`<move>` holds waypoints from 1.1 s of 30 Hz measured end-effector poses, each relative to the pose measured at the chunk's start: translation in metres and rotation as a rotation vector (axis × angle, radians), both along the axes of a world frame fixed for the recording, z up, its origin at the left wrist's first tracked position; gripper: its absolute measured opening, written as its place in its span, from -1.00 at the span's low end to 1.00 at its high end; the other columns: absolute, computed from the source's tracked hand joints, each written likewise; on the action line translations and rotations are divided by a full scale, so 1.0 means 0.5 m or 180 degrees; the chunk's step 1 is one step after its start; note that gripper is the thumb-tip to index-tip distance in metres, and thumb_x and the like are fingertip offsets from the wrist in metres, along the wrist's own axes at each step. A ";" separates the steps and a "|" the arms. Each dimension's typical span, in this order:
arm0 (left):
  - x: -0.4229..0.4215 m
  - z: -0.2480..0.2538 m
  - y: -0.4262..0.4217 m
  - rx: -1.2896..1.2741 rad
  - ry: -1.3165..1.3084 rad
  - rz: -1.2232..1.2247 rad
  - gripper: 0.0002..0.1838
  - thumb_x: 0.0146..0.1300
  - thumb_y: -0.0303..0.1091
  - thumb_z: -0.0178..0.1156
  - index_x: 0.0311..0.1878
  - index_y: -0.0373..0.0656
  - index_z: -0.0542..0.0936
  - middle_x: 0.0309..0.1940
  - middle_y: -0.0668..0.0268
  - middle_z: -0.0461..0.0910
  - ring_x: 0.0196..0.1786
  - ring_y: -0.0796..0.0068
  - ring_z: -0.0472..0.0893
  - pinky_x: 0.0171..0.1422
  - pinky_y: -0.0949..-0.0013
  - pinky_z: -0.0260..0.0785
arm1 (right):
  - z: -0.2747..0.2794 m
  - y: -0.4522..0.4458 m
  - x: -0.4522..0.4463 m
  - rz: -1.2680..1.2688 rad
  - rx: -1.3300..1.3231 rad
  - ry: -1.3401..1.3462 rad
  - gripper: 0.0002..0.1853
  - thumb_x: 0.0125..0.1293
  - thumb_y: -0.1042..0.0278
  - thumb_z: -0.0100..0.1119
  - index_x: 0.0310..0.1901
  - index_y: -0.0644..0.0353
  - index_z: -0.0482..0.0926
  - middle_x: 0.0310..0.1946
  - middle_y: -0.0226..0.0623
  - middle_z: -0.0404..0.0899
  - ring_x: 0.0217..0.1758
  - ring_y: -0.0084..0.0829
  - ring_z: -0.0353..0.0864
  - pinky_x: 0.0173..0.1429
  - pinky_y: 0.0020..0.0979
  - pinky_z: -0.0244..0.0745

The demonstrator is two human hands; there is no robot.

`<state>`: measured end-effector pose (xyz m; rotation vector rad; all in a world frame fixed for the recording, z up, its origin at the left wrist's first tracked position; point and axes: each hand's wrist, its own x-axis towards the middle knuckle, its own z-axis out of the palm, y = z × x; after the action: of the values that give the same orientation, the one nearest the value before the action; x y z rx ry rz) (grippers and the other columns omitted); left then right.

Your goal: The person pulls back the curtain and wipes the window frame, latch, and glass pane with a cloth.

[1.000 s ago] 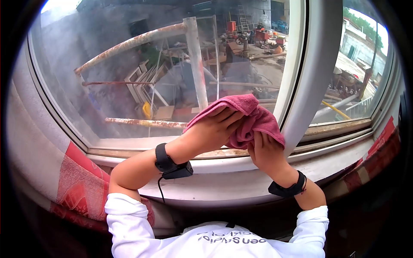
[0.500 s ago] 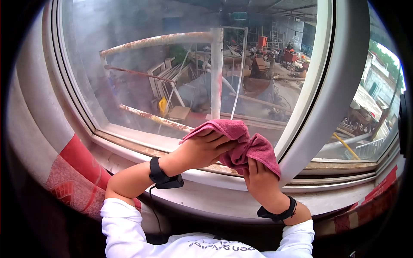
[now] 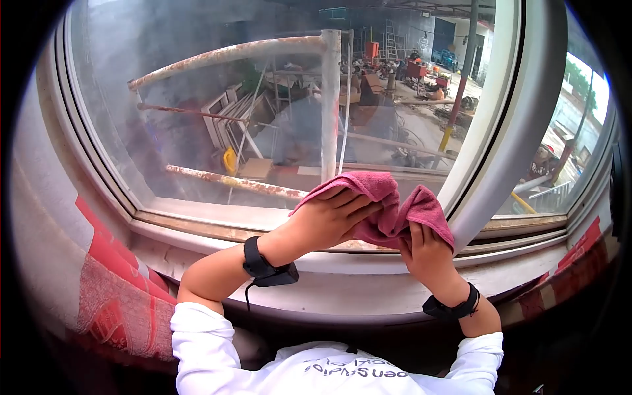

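A crumpled dark pink cloth (image 3: 375, 187), towel-like, is bunched against the lower right part of the window pane (image 3: 276, 145). My left hand (image 3: 329, 220) lies over the left part of the cloth, its fingers bent into the fabric and pointing right. At the cloth's right end, my right hand (image 3: 429, 255) grips a fold, fingers pointing up, close to the window's lower right corner. The fabric stretches between both hands and hides part of the bottom frame. Black bands with small boxes sit on both wrists.
A white window frame (image 3: 487, 155) rises on the right, with a second pane (image 3: 540, 191) beyond. The pale sill (image 3: 355, 289) runs below the hands. Red-and-white patterned fabric (image 3: 125, 309) hangs at left. Behind the glass stand a rusty railing (image 3: 237, 56) and yard clutter.
The view has shifted, showing more of the yard at right. Both hands and the cloth appear farther right and slightly higher in the picture, still at the pane's lower right.
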<state>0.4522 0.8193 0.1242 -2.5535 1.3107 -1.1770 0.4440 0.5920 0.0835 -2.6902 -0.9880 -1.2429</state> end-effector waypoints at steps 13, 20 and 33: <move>-0.029 0.006 0.057 -0.0278 0.0021 -0.0070 -0.53 -0.11 -0.35 0.14 -0.02 -0.17 0.41 -0.05 0.25 0.33 -0.03 0.33 0.35 0.08 0.27 0.14 | -0.026 0.030 0.003 -0.0270 0.0371 -0.0237 -0.40 -0.08 0.30 0.15 0.04 0.30 0.22 -0.14 -0.11 0.36 -0.09 -0.17 0.39 -0.08 -0.26 0.36; -0.018 0.007 0.044 -0.0755 -0.0429 -0.0089 -0.45 -0.20 -0.40 0.16 0.01 -0.03 0.40 -0.05 0.04 0.24 -0.02 -0.03 0.29 0.07 -0.09 0.06 | 0.014 0.002 -0.060 0.0574 0.0596 -0.1365 -0.42 -0.15 0.46 0.14 -0.01 0.41 0.21 -0.15 0.05 0.34 -0.11 0.08 0.38 -0.02 -0.09 0.29; -0.060 0.054 -0.245 -0.0514 -0.0706 -0.0268 -0.47 -0.30 -0.34 0.17 -0.08 0.00 0.48 0.07 0.03 0.18 0.08 -0.07 0.20 0.17 -0.07 -0.08 | 0.062 -0.287 -0.027 0.0406 0.0784 -0.1506 -0.41 -0.15 0.26 0.21 -0.03 0.29 0.32 -0.08 -0.04 0.32 -0.04 -0.01 0.35 -0.02 -0.11 0.28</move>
<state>0.4222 0.6966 0.1512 -2.4010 1.3329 -1.5909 0.4306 0.4484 0.1144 -2.1587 -0.9428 -1.8779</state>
